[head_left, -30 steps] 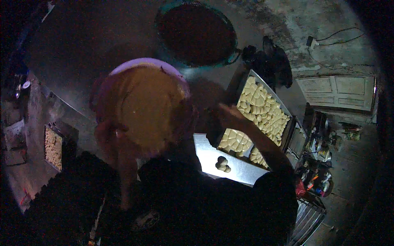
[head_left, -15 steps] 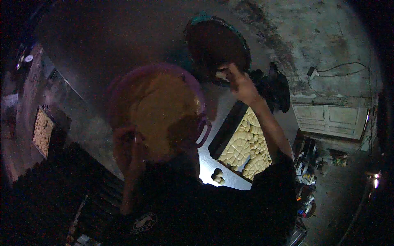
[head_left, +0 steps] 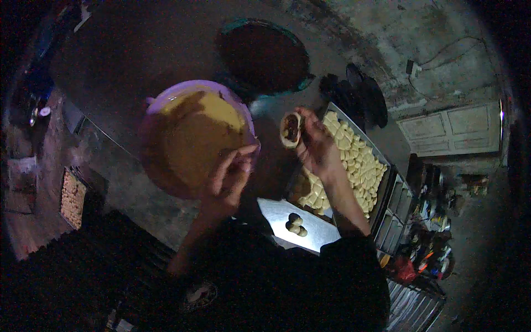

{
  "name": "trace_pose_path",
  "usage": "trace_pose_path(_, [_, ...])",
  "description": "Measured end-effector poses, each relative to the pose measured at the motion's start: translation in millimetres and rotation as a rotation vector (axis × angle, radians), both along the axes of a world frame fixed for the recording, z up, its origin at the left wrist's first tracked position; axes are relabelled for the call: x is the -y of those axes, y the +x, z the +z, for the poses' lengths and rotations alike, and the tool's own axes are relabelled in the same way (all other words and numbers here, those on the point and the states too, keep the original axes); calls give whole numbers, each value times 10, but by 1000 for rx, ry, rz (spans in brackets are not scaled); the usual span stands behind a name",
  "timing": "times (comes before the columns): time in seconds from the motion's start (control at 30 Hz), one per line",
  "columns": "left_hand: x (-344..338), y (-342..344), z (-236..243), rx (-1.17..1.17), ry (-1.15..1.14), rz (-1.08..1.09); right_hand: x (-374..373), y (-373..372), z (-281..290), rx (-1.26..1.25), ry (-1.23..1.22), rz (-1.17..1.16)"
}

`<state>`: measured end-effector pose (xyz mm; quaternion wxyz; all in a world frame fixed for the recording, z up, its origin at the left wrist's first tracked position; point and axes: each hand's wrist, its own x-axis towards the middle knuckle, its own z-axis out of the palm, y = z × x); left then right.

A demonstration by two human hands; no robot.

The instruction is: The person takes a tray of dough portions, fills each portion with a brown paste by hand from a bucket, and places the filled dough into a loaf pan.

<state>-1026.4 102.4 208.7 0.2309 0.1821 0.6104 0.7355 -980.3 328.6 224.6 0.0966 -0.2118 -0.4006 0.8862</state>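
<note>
My right hand (head_left: 319, 149) holds up a round dough piece (head_left: 291, 130), its pale edge curling around a dark brown filling. The fingers grip it from the right side, between the purple basin and the tray. My left hand (head_left: 229, 174) is over the near right rim of the purple basin (head_left: 160, 105); its fingers are curled together, and whatever they may hold is hidden. Inside that basin lies a yellowish mass (head_left: 213, 110), partly in shadow. Beyond my hands stands a dark basin with a teal rim (head_left: 301, 86), its contents too dark to make out.
At right lies a tray (head_left: 376, 157) packed with pale cut dough pieces (head_left: 354, 149). Several small round balls (head_left: 296, 224) sit on a bright metal surface (head_left: 271, 213) close to my body. Black bundled items (head_left: 359, 97) lie by the wall. Another filled tray (head_left: 73, 196) is far left.
My right hand has come back from the teal-rimmed basin, now showing the filled dough piece. My left hand has moved right across the purple basin. The whole view has shifted somewhat.
</note>
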Motion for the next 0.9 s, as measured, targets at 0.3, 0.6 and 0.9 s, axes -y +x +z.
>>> trace_pose_path(0.3, [-763, 1225, -38, 794, 392, -332, 252, 1817, -255, -203, 272, -305])
trace_pose_path(0.6, [-1035, 2533, 209, 439, 249, -636, 285, 3550, 235, 147, 1575, -408])
trace_pose_path(0.9, [-1016, 3349, 157, 364, 276, -556, 415, 4352, 296, -77, 1738, -382])
